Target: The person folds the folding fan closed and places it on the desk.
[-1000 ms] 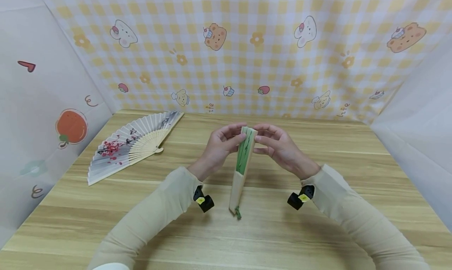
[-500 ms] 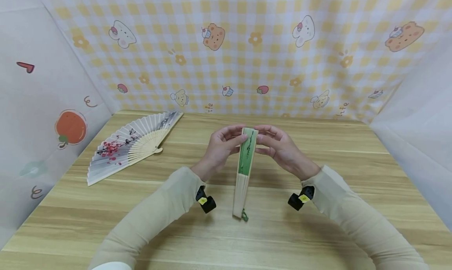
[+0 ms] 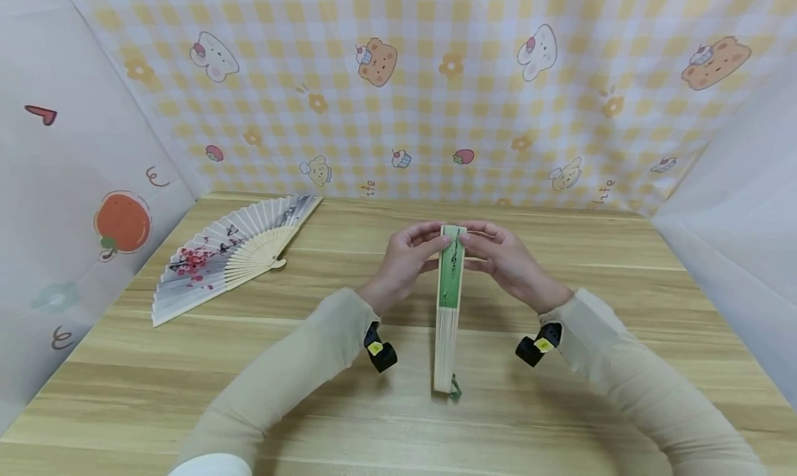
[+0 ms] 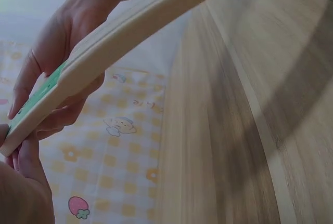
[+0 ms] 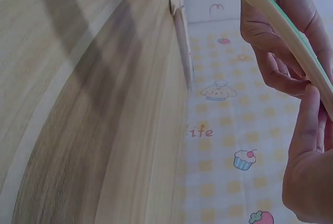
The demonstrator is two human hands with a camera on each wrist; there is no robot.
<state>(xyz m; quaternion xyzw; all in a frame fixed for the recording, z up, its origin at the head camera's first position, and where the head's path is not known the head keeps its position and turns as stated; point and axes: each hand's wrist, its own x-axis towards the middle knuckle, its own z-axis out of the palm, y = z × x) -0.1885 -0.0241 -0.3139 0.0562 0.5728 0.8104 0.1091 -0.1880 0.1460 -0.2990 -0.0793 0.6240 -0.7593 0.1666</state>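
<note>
Both hands hold a folded green hand fan point(image 3: 450, 282) by its far, green end. Its pale wooden ribs point toward the person, and a green tassel point(image 3: 456, 389) hangs at the near end. The left hand point(image 3: 409, 258) pinches the fan's left edge, thumb on top and fingers behind. On the opposite edge, the right hand point(image 3: 503, 260) pinches it the same way. In the left wrist view, the folded fan's outer rib point(image 4: 119, 42) slants across in front of the right hand. The right wrist view shows fingertips of both hands meeting under the fan point(image 5: 291, 37).
A spread white fan point(image 3: 230, 258) with red blossoms lies at the left back of the wooden table point(image 3: 349, 420). Behind the table hangs a yellow checked cloth point(image 3: 429, 116). White printed cloth point(image 3: 75, 185) covers the left side.
The folded fan has turned from slanted to nearly straight and shifted right, showing its pleated green face more squarely. The left hand has moved right with it; the right hand slightly right.
</note>
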